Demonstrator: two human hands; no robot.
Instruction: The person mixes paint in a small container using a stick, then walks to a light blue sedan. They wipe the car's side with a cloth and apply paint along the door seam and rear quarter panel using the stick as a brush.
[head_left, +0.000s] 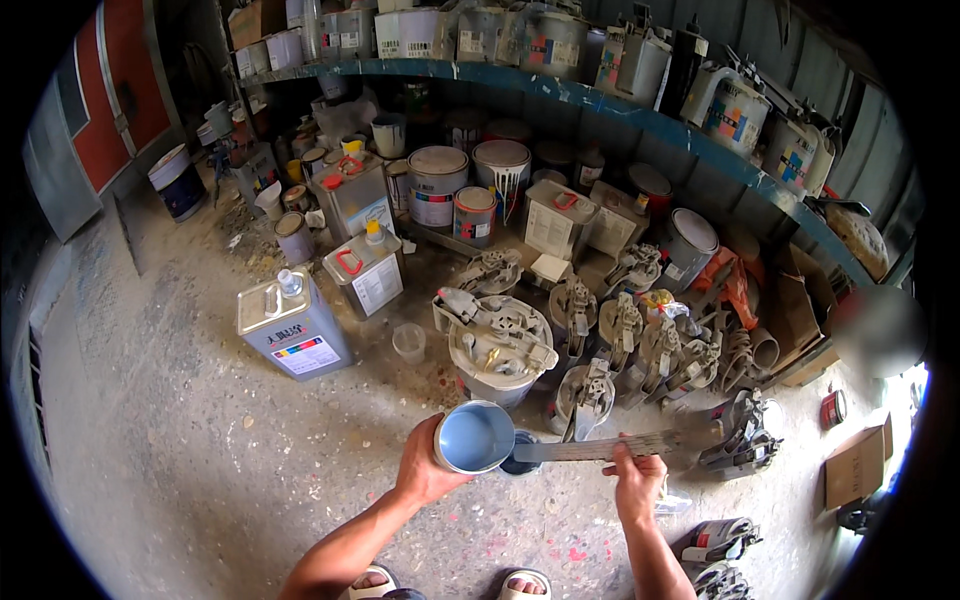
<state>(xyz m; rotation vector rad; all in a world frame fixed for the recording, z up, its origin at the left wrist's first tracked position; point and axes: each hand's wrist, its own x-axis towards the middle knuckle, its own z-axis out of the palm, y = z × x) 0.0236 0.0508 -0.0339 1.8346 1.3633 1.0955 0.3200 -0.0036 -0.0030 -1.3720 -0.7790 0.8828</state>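
My left hand grips a round can of light blue paint by its side, tilted so that its inside shows. In my right hand is a long flat stirring stick, held level, its left end smeared blue and close to the can's rim. Below that end, partly hidden by the can and stick, is a small dark-blue container. Beyond my hands stands a paint-crusted pail with a stirrer lid. A translucent plastic cup sits on the floor left of it.
Two rectangular metal cans stand ahead on the left. Several lidded paint cans with stirrer tops crowd the right. Behind them are more buckets under a blue-edged shelf full of cans. Cardboard boxes lie far right.
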